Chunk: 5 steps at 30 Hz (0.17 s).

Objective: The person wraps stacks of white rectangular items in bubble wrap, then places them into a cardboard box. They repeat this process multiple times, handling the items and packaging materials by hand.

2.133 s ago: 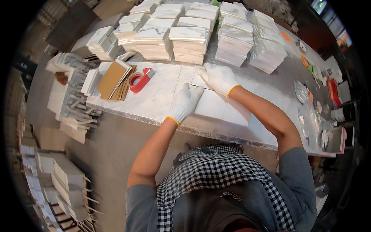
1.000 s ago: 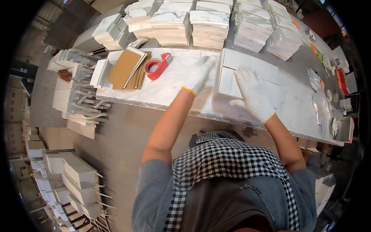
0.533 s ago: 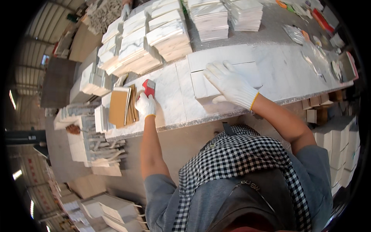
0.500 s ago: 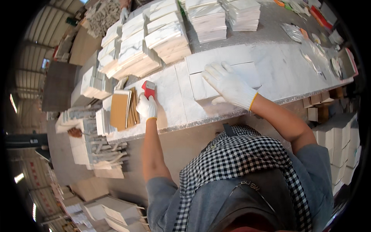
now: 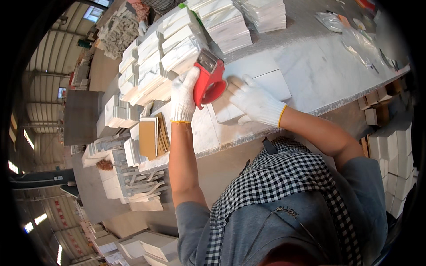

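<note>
My left hand (image 5: 183, 95), in a white knit glove with a yellow cuff, is wrapped round a red tape dispenser (image 5: 208, 84). The dispenser is lifted above the worktable, just left of my right hand. Wearing a matching glove, my right hand (image 5: 258, 103) lies with fingers stretched out on a low block of white tiles or boxes (image 5: 276, 85) set side by side. A seam runs between the pieces. The dispenser and my left hand hide part of the block's left end.
Stacks of white marbled tiles (image 5: 148, 60) line the far left. Brown cardboard pieces (image 5: 148, 138) stand near the table's left end. Clear plastic bags (image 5: 357, 44) lie at the far right. Another person's gloved hand (image 5: 142, 28) shows beyond the stacks. White boxes (image 5: 390, 150) are stacked at right.
My left hand has raised the red tape dispenser from the table and brought it right, beside the tile block. My right hand stays on the block. The view has shifted slightly.
</note>
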### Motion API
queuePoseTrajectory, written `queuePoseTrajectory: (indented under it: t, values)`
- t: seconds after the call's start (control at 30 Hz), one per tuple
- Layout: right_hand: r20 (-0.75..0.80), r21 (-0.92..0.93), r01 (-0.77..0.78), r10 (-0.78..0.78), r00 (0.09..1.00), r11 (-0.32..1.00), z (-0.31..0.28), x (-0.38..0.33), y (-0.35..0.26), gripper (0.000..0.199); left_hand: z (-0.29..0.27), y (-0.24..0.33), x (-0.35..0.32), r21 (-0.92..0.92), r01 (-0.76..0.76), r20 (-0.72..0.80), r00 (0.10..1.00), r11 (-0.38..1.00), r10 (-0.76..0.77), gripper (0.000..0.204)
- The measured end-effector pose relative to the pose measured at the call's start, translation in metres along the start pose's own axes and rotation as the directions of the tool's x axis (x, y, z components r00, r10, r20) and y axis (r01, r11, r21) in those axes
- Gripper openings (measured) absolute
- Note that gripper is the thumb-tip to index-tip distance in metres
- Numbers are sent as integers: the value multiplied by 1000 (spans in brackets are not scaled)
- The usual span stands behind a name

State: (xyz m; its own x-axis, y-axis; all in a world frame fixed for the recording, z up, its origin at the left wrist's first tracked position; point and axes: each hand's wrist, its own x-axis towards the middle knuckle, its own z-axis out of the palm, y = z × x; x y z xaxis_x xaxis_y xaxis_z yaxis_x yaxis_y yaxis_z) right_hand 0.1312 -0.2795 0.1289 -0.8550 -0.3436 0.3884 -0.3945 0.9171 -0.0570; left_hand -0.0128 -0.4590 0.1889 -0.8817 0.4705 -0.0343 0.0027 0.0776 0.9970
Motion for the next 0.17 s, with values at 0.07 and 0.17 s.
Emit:
queuePoseTrajectory:
  t: [0.07, 0.17]
  values:
    - [39, 88, -6, 3, 999, 996, 5, -4, 3, 79, 3, -1, 8, 58, 31, 50, 998, 998, -34, 40]
    - [41, 236, 2, -12, 999, 972, 4, -7, 12, 86, -18, -13, 27, 101, 135, 136, 980, 986, -148, 40]
